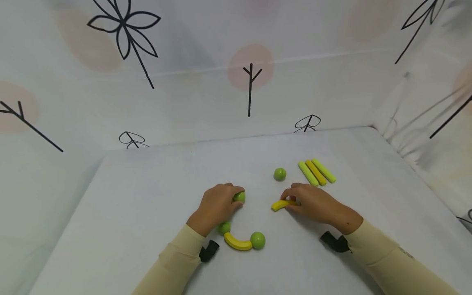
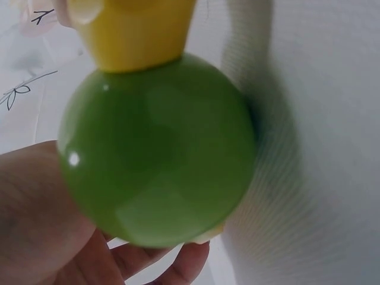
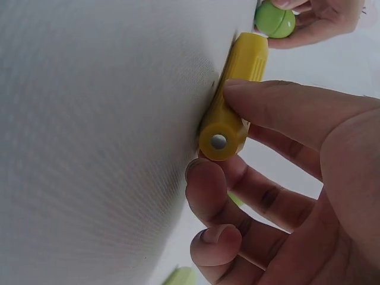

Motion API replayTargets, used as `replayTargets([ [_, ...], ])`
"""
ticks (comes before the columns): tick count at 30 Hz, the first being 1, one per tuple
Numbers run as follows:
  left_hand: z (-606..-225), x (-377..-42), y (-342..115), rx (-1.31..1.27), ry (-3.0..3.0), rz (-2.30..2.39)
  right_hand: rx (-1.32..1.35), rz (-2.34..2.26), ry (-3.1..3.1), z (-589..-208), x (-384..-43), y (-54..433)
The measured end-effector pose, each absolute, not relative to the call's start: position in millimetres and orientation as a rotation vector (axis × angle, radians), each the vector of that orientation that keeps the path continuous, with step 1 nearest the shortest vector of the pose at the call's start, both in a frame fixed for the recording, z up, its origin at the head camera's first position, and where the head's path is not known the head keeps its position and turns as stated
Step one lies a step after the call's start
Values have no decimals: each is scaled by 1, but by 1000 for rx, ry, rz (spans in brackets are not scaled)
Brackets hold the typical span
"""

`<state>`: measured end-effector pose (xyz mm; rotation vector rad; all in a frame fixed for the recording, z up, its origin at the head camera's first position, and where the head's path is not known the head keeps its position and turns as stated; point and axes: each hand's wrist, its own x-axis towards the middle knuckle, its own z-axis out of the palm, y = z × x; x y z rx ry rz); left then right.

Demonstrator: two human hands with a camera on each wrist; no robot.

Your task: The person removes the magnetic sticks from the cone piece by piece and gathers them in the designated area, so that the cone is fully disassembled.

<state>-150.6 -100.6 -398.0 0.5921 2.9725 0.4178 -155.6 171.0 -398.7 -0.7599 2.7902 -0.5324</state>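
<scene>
In the head view my left hand (image 1: 220,206) grips a green ball (image 1: 239,197) between thumb and fingers. By its wrist a second green ball (image 1: 224,228) touches a curved yellow rod (image 1: 237,243), whose other end meets a third green ball (image 1: 257,240). A large green ball (image 2: 157,154) partly hides the left hand in the left wrist view. To the right, my right hand (image 1: 313,203) pinches another curved yellow rod (image 1: 281,205) against the tabletop. Its near end shows a round silver spot in the right wrist view, where thumb and fingers hold the rod (image 3: 244,59).
Beyond the right hand lie a loose green ball (image 1: 280,174) and a row of straight rods, a yellow one (image 1: 316,172) between two yellow-green ones (image 1: 307,173). The white cloth-covered table (image 1: 155,172) meets patterned fabric walls at the back and sides.
</scene>
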Motion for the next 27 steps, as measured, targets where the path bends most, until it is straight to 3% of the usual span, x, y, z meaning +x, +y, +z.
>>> replayTargets([
  [27,-389,-152,-113,531,2919,375,-769,-491,2835,-394,-155,170],
])
